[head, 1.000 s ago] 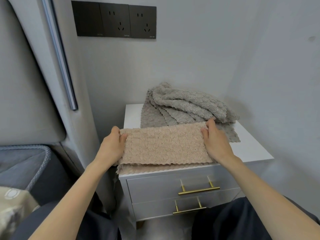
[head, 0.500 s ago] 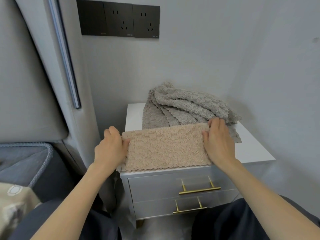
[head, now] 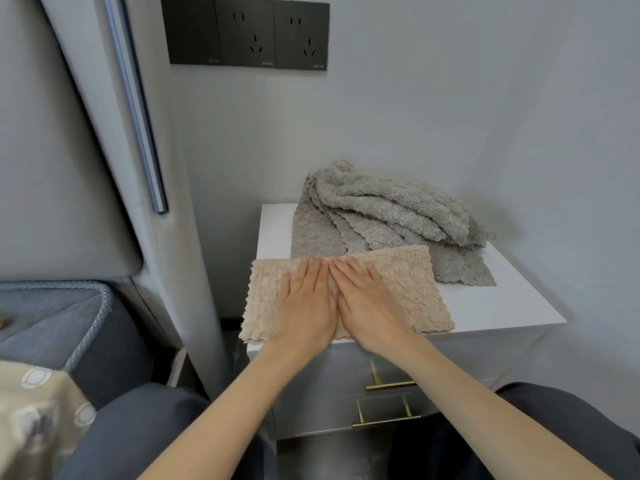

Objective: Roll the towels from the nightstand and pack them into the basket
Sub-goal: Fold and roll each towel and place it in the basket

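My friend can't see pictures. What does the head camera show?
Two hands, left hand and right hand, press flat on a folded beige towel atop a white nightstand, with grey towels piled behind.

White nightstand [head: 485,306] tucked into a grey wall corner, two drawers below with brass bar handles [head: 389,386]. Folded beige towel [head: 408,292] laid flat along the front edge, its left end hanging just past the front-left corner. Heap of grey towels [head: 391,216] bunched toward the back edge, flat lower layers spreading forward and rightward, scalloped hem reaching toward the right edge. Beige towel's far edge overlapping the grey pile's front. Bare white top at the back-left corner and along the right and front-right.
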Demonstrator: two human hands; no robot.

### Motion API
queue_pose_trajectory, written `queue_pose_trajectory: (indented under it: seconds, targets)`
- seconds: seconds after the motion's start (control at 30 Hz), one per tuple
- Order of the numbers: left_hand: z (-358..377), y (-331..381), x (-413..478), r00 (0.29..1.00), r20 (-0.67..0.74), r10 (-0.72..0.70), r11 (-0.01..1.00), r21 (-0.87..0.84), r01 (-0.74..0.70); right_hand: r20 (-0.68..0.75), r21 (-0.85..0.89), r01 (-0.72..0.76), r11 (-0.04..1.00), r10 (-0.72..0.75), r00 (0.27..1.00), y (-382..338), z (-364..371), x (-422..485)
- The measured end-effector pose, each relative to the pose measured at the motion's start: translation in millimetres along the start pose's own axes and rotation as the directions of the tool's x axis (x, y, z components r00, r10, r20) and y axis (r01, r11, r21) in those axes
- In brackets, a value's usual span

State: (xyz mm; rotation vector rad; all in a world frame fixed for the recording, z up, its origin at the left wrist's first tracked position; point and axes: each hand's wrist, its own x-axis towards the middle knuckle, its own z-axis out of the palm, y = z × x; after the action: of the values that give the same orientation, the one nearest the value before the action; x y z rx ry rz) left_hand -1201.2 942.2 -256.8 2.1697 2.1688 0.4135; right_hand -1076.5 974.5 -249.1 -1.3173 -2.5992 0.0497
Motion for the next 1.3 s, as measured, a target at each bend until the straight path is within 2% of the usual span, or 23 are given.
queue_pose_trajectory:
  seconds: [0.13, 0.5, 0.53, 0.6, 0.67, 0.73, 0.83, 1.0, 1.07, 1.13, 1.17, 1.23, 1.3]
  targets:
    - [-3, -9, -3, 0.998, 0.014, -0.062, 0.998, -0.025, 0.063, 0.041, -0.038, -0.040, 0.998, 0.042, 0.998, 13, -2, -8]
    - [-22, -42, -11, 0.968, 0.098, -0.230, 0.972, -0.030, 0.234, 0.124, -0.017, -0.285, 0.958, 0.285, 0.950, 66, -21, -40]
    - [-23, -43, -10, 0.964, 0.112, -0.240, 0.969, -0.036, 0.245, 0.096, -0.019, -0.280, 0.960, 0.281, 0.955, 66, -23, -43]
    - [-26, -43, -8, 0.963, 0.115, -0.245, 0.968, -0.018, 0.249, -0.069, 0.021, -0.269, 0.963, 0.270, 0.961, 64, -27, -48]
    - [-30, -44, -4, 0.976, 0.078, -0.203, 0.979, 0.015, 0.202, -0.255, 0.091, -0.318, 0.944, 0.331, 0.909, 64, -32, -51]
    - [-32, -45, 2, 0.990, 0.059, -0.131, 0.991, -0.006, 0.132, -0.303, 0.145, -0.436, 0.888, 0.460, 0.835, 67, -35, -51]
    - [-35, -46, 16, 0.993, 0.108, -0.051, 0.997, -0.052, 0.057, -0.143, 0.159, -0.611, 0.776, 0.630, 0.763, 74, -36, -46]
    - [-41, -58, 38, 0.981, 0.189, 0.040, 0.998, -0.053, -0.030, 0.080, 0.316, -0.709, 0.631, 0.727, 0.682, 83, -40, -33]
    - [-45, -63, 43, 0.984, 0.181, 0.009, 0.998, -0.062, 0.002, 0.149, 0.378, -0.709, 0.596, 0.717, 0.681, 84, -47, -30]
    - [-49, -67, 45, 0.978, 0.206, -0.042, 0.993, -0.100, 0.064, 0.168, 0.437, -0.662, 0.609, 0.668, 0.725, 81, -53, -29]
    - [-51, -68, 45, 0.973, 0.224, -0.053, 0.991, -0.111, 0.079, 0.129, 0.447, -0.621, 0.644, 0.640, 0.758, 79, -56, -30]
    - [-55, -70, 43, 0.972, 0.231, -0.035, 0.990, -0.122, 0.065, -0.060, 0.377, -0.523, 0.765, 0.583, 0.810, 71, -60, -31]
    - [-62, -70, 38, 0.980, 0.199, -0.014, 0.980, -0.191, 0.052, -0.319, 0.276, -0.435, 0.857, 0.509, 0.800, 60, -66, -31]
